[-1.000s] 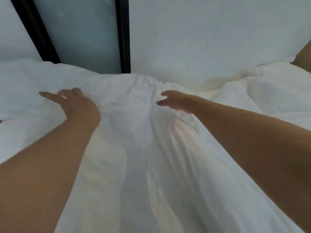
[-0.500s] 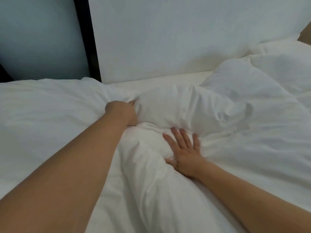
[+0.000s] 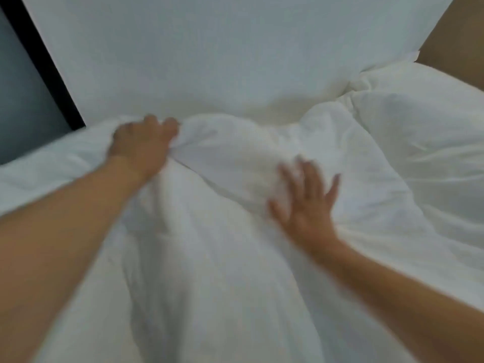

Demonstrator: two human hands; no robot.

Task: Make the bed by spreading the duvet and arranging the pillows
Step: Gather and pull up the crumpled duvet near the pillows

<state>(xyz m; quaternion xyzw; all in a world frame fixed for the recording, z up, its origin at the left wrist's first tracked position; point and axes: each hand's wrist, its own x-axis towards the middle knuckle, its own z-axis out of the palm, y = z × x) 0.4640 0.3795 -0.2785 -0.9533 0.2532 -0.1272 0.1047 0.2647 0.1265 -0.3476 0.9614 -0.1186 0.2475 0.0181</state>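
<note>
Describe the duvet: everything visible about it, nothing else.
The duvet is plain white, soft-looking fabric, rumpled and not yet spread flat. It fills the lower and middle of the view, bunched into a ridge running up toward the white headboard. The left hand grips a gathered fold near its top edge; the right hand lies on it with fingers spread. To the right it meets a white pillow. The picture is motion-blurred, so no seams or finer details show.

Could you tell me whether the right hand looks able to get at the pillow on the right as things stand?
Probably yes. The right hand lies flat and open on the duvet, holding nothing, and only bare bedding lies between it and the pillow. The left hand grips the duvet.
</note>
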